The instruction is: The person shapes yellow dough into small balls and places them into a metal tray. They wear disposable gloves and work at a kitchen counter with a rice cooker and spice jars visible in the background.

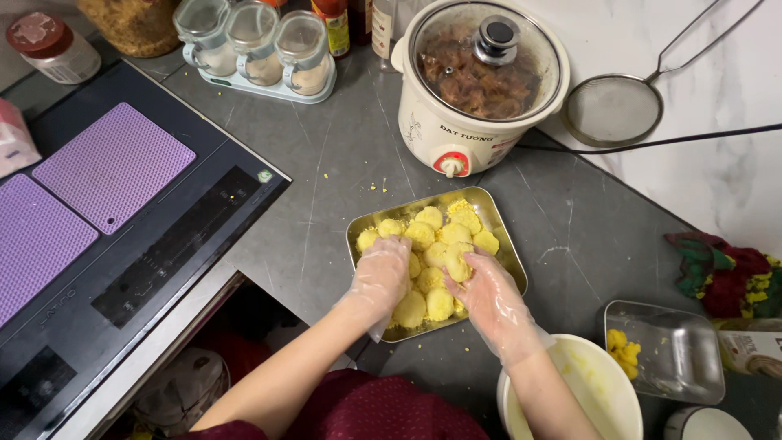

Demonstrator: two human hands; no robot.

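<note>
Grey countertop holds a metal tray nearly full of yellow balls. Right hand, gloved, curls its fingers around one ball; left hand rests flat, fingers loosely spread, on balls beneath. Bowl by the right wrist looks almost emptied.

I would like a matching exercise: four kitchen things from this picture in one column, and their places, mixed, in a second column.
Things:
1. round wire mesh strainer
2. purple silicone mats
3. white slow cooker with glass lid
4. square metal tray of yellow balls

Places:
A. on the black cooktop, left
B. under both gloved hands
C. on the white marble surface, upper right
D. behind the tray, on the grey counter

Pairs: 1-C, 2-A, 3-D, 4-B
</note>
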